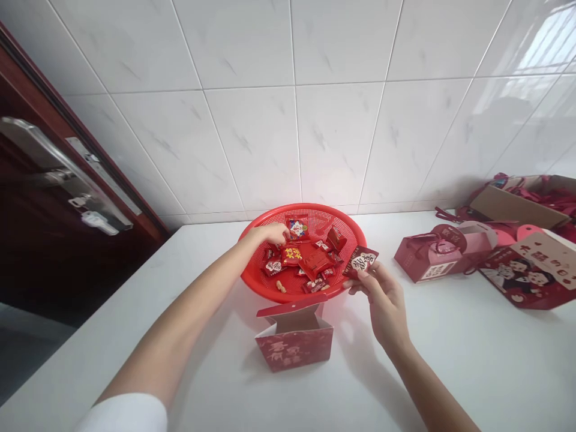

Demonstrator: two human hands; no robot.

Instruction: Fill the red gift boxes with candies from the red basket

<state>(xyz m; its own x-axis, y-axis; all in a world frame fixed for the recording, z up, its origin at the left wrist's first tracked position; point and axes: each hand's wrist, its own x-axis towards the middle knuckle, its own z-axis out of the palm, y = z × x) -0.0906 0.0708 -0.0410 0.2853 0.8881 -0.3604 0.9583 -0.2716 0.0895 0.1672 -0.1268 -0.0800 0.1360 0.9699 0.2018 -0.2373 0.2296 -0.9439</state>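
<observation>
A round red plastic basket holds several red candy packets and peanuts. Over its left side reaches my left hand, fingers bent down by a red packet with a blue and white print; the fingertips are partly hidden, so its grip is unclear. At the basket's right rim, my right hand pinches a dark red packet with a white patch between thumb and fingers. In front of the basket stands a red paper box with its top open.
Closed red gift boxes with ribbons stand at the right. Beside them lie a printed box and a cardboard box of red ribbons. A tiled wall rises behind the white table. A dark door is at the left.
</observation>
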